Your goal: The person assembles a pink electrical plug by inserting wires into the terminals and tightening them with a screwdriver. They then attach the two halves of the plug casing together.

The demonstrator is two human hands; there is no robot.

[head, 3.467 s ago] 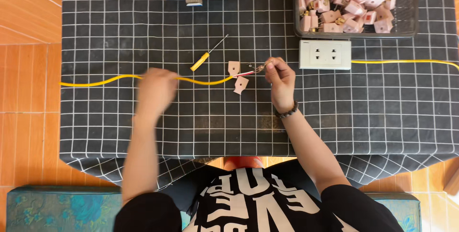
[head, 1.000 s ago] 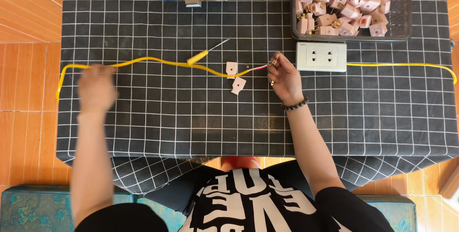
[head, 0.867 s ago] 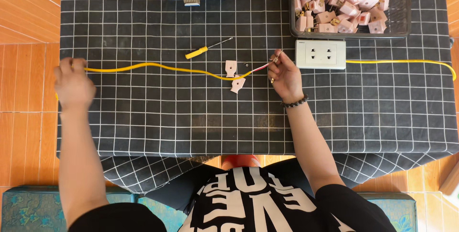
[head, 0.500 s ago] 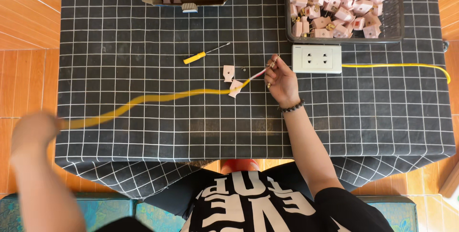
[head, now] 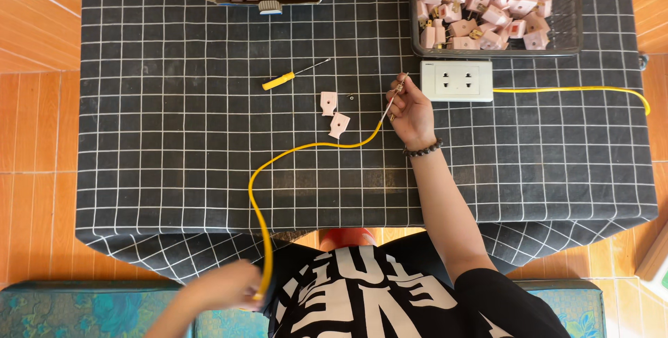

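The yellow cable (head: pixel 278 157) curves across the black checked tablecloth (head: pixel 174 171) from the table's near edge up to the right hand (head: pixel 410 108), which pinches its stripped end between closed fingertips just beside the white double socket (head: pixel 456 80). The left hand (head: pixel 223 293), blurred below the table edge, is closed around the cable's lower stretch. Two pink plug halves (head: pixel 334 114) lie left of the right hand; a yellow-handled screwdriver (head: pixel 292 77) lies beyond them. A wire basket (head: pixel 577 32) of pink plug parts sits behind the socket.
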